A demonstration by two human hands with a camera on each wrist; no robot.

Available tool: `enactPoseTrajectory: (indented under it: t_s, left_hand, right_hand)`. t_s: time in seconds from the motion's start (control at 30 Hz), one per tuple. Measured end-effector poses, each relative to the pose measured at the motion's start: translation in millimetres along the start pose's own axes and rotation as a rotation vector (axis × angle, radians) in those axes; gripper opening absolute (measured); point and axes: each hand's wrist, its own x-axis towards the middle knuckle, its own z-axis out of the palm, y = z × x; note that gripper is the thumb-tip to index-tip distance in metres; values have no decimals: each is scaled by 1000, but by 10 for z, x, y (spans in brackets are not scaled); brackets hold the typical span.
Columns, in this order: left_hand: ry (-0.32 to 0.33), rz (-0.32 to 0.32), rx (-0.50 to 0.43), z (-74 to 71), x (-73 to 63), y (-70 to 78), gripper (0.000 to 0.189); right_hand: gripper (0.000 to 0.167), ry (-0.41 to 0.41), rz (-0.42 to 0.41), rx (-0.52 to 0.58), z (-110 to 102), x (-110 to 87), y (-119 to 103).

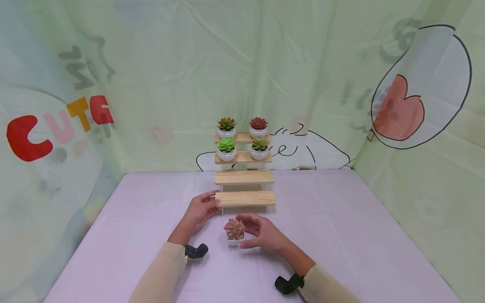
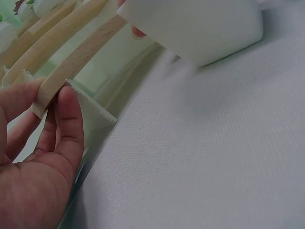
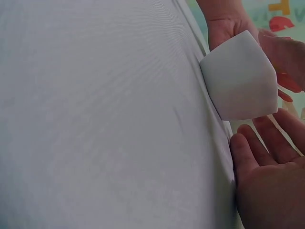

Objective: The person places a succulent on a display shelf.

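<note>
A pink-green succulent [image 1: 234,229] in a square white pot [image 1: 235,243] stands on the table in front of a tiered wooden stand [image 1: 245,199]. My right hand [image 1: 265,235] is at the pot's right side, thumb and fingers spread around it; the right wrist view shows the fingertips close to the white pot [image 3: 243,81], and whether they touch it I cannot tell. With thumb and fingers, my left hand [image 1: 201,211] pinches the left end of the lowest shelf board, seen closely as a wooden board [image 2: 71,69] in the left wrist view.
Several succulents in round white pots fill the two upper tiers, among them a bright green one [image 1: 227,145] and a dark red one [image 1: 259,124]. The two lower tiers are bare boards. A pale cloth covers the table [image 1: 341,235]; a printed curtain [image 1: 182,84] hangs behind.
</note>
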Motion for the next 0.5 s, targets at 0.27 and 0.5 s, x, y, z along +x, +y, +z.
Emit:
enactPoseTrajectory:
  t_s: [0.27,0.5]
  left_hand:
    - [1,-21,2,-2,6,-1,50]
    - [0,-15,9,-2,3,4,50]
  right_hand:
    - [76,-33,-32,-2,58,26,-2]
    - [67,21,13,-35,77,48,-19]
